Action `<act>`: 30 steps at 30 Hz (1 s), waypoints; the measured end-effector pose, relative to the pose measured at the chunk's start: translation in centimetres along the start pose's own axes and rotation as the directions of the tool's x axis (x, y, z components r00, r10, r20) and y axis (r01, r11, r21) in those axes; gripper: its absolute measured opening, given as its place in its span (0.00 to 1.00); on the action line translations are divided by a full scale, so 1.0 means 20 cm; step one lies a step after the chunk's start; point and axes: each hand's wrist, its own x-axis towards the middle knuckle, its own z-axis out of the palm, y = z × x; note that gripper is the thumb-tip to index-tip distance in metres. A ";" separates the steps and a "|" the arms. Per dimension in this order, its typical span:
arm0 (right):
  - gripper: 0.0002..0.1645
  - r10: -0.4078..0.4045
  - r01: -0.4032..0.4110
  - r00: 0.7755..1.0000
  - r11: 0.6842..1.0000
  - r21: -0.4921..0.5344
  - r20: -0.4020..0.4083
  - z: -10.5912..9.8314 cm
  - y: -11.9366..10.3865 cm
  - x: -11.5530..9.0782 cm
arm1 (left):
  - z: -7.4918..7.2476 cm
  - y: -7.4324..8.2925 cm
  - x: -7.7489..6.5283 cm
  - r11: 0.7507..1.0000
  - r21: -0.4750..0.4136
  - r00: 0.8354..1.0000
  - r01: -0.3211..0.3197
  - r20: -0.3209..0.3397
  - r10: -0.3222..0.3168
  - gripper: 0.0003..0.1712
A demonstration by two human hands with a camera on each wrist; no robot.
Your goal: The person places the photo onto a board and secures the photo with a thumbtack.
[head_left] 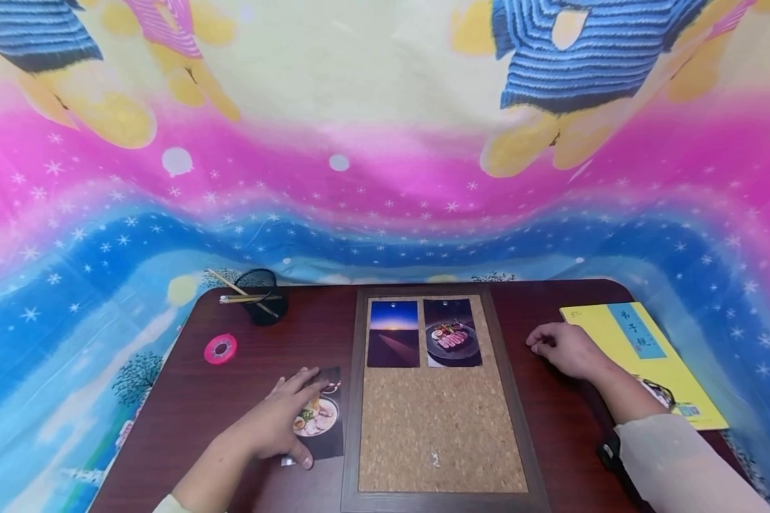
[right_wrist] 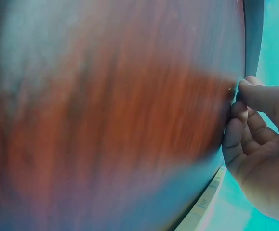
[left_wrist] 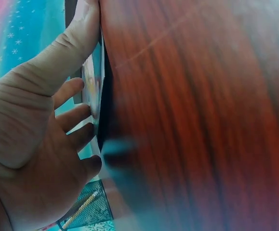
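My left hand (head_left: 279,417) lies with spread fingers over a printed photo (head_left: 326,445) of a noodle bowl, thumb near its lower edge. In the left wrist view the photo (left_wrist: 94,91) is edge-on beside the fingers. The photo is beside a framed cork board (head_left: 443,427), to its left. Two photos hang on the board's upper part: a sunset road (head_left: 393,342) and a plate of food (head_left: 452,342). To the board's right my right hand (head_left: 567,349) is low over the table, fingers curled, thumb close to the forefinger. Whether anything small is between those fingertips is hidden.
A black mesh pen cup (head_left: 269,306) with pencils stands at the back left, behind a pink ring-shaped roll (head_left: 221,349). At the right is a yellow book (head_left: 616,342) with dark-framed glasses (head_left: 659,390) on it. A patterned curtain (head_left: 372,178) surrounds the table.
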 end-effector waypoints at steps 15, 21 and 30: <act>0.05 -0.013 0.013 1.000 1.000 0.010 -0.014 -0.01 -0.01 -0.03 | -0.02 -0.01 -0.01 1.000 -0.020 0.998 0.007 -0.067 -0.008 0.72; 0.05 0.004 -0.004 1.000 1.000 0.022 -0.010 -0.02 -0.01 -0.04 | -0.04 0.00 0.00 1.000 0.001 0.996 0.006 -0.091 -0.006 0.71; 0.07 -0.007 0.009 0.999 0.998 0.054 -0.031 -0.04 -0.05 -0.07 | -0.08 0.03 0.02 1.000 0.002 0.993 0.012 -0.115 -0.012 0.70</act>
